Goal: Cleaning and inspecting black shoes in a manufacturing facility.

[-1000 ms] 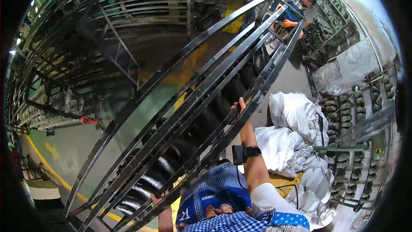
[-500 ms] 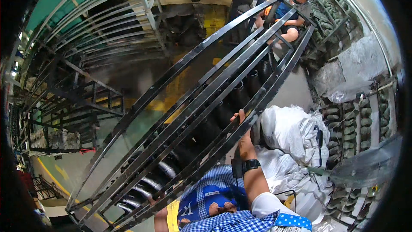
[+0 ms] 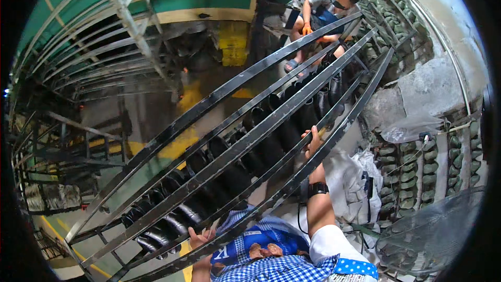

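A long black metal rack (image 3: 229,163) runs diagonally in front of me, from lower left to upper right. Inside its bars stands a row of shiny black boots (image 3: 225,175). My left hand (image 3: 201,239) grips a near bar of the rack, low in the picture. Further along, my right hand (image 3: 312,146) has its fingers curled round another near bar, beside the boots; a black band circles that wrist. At the far end a co-worker (image 3: 326,8) in orange gloves sits low behind the rack, partly hidden by its bars.
White sacks (image 3: 347,180) lie right of my right arm. Grey-green boot-shaped pieces (image 3: 412,167) fill shelves along the right wall. A grey metal frame (image 3: 128,23) rises at upper left, with dark racks (image 3: 62,146) below it. A yellow crate (image 3: 232,42) stands at the back.
The rack sits differently in view, its far end shifted right and lower. My left hand shows more plainly on its bar. The co-worker's gloved hands have come away from the rack's end.
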`<action>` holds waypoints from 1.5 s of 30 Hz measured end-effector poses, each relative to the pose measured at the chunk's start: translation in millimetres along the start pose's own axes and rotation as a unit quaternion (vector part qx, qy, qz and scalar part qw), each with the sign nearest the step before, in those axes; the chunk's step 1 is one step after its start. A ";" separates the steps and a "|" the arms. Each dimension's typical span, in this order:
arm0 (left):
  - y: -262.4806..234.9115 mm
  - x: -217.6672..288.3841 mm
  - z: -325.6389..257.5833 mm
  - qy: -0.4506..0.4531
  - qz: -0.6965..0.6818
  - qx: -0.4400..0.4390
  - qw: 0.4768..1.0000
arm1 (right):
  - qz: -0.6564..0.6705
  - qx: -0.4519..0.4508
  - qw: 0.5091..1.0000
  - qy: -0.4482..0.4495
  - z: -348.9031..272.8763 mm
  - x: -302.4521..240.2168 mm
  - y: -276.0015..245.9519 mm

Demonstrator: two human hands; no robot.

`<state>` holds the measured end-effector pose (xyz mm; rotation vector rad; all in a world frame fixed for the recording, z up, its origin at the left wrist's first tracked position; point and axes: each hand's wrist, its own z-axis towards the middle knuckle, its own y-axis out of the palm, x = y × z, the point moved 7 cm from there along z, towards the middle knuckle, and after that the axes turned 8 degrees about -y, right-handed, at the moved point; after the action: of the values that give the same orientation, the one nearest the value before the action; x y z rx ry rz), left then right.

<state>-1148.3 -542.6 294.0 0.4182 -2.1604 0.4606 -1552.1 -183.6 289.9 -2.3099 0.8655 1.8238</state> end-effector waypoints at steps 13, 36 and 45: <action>199.1 76.7 58.0 -0.294 -0.416 -0.037 0.860 | -0.043 0.100 0.993 -0.044 156.8 -105.8 -88.7; 409.3 171.3 101.6 -0.315 -0.301 -0.008 0.900 | 0.040 0.202 0.977 -0.062 312.7 -198.0 -252.1; 471.9 161.9 151.1 -0.433 -0.288 -0.090 0.849 | -0.058 0.185 0.979 -0.063 355.7 -229.0 -255.8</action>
<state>-1556.9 -221.1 258.1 1.3104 -2.6981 -0.3585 -1773.9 257.0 324.3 -1.9531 0.9369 1.5836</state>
